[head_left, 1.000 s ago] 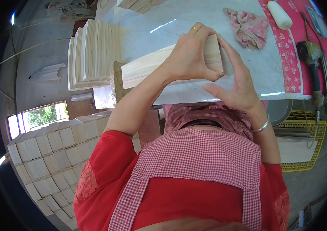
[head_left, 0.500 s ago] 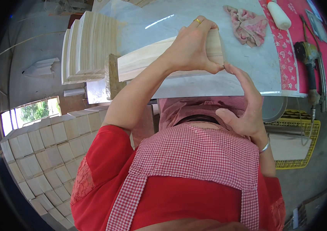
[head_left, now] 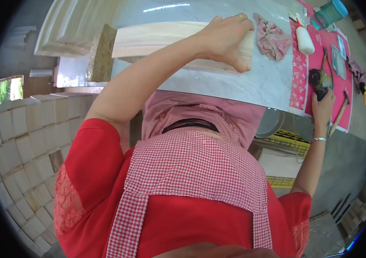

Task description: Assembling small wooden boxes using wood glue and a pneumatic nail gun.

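Pale wooden boards, joined or held together as a long piece, lie across the marble-patterned tabletop. My left hand clamps their right end, thumb at the near corner and fingers over the far side. Off to the right, my right hand is wrapped around the handle of an air nail gun, which rests on a pink patterned cloth. My palm hides part of the handle. Between the two hands lies a crumpled pink rag, just right of the boards.
Stacked boards stand at the far left beside a tape-wrapped block. A white glue bottle, a teal jar and a hammer are on the right. Piled wooden pieces fill the lower left; a yellow crate sits below the table.
My right hand has left the boards' near corner, reached out to the right and taken hold of the nail gun. My left hand still grips the boards. The view has shifted rightward.
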`<state>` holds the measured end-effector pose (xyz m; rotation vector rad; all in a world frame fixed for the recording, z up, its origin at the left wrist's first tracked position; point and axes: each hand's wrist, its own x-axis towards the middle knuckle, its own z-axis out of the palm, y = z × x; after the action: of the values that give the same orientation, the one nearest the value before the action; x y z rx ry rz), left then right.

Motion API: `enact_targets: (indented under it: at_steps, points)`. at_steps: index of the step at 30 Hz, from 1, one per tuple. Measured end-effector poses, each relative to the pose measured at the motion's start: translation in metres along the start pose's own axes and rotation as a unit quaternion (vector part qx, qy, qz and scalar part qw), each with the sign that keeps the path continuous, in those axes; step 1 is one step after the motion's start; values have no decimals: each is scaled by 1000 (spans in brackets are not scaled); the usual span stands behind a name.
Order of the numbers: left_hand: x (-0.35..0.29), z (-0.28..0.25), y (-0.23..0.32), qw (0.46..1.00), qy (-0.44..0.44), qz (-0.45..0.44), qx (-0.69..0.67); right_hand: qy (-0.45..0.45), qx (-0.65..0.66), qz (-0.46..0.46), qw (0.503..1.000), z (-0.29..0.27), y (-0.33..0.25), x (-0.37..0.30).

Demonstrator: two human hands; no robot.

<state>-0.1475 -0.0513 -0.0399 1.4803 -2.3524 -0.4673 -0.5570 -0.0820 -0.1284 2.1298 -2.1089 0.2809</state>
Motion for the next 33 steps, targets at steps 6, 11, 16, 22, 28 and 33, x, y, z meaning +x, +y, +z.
enact_targets:
  at_steps: [6, 11, 16, 22, 28, 33]
  points:
    - [-9, 1, 5, 999, 11, -23, 42, -16, 61, 22, 998, 9, 16, 5]
    - [-13, 6, 3, 998, 22, -11, 51, -107, 25, 24, 994, -33, 15, 31]
    - [-16, 12, 1, 994, 52, 13, 90, -234, 174, 46, 955, -143, -84, 5]
    - [-21, 6, 25, 983, 68, -30, 170, -198, 278, -176, 924, -184, -134, -9]
    - [-26, -18, 17, 998, 41, 9, 45, -275, 230, -256, 898, -208, -168, -11]
    - [-26, -19, 15, 999, 30, 5, 32, -271, 247, -255, 895, -205, -172, -7]
